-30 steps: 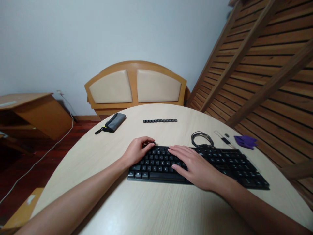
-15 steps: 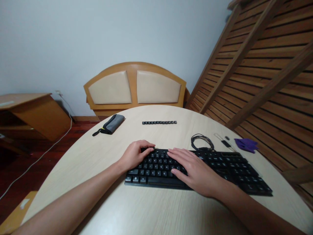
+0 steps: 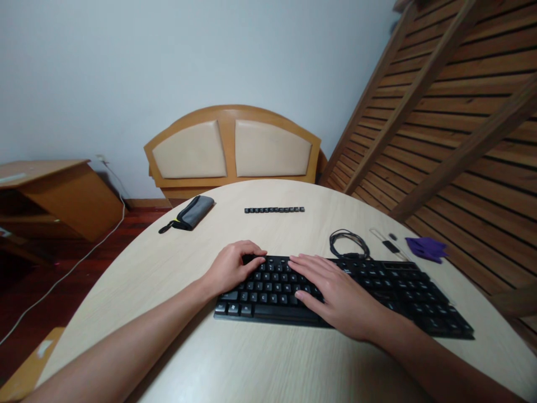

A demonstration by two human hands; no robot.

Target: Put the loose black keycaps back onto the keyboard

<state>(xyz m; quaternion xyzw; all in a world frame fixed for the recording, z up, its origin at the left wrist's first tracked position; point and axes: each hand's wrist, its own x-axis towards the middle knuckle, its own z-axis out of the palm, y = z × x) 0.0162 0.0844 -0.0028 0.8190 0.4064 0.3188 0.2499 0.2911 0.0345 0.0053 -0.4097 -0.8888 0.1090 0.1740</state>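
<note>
Left hand (image 3: 231, 267) curled over the top-left corner of the black keyboard (image 3: 377, 285), fingers bent down onto the uppermost keys, closed loosely around nothing. Right hand (image 3: 335, 294) laid flat and open across the middle of the key field, fingers spread and pointing left, palm down on the keys. Round pale wooden desk (image 3: 268, 358) underneath, keyboard lying across its centre and angled slightly toward the right edge. Padded wooden headboard (image 3: 232, 148) propped against the wall beyond the far rim; slatted wooden frame (image 3: 453, 106) leaning at the right. Grey pouch (image 3: 191, 212) with a black strap at far left of the desk. Row of loose black keycaps (image 3: 274, 210) lined up well beyond the keyboard. Coiled black cable (image 3: 347, 242) just behind the keyboard's upper edge. Purple item (image 3: 425, 248) near the right rim, too small to identify.
</note>
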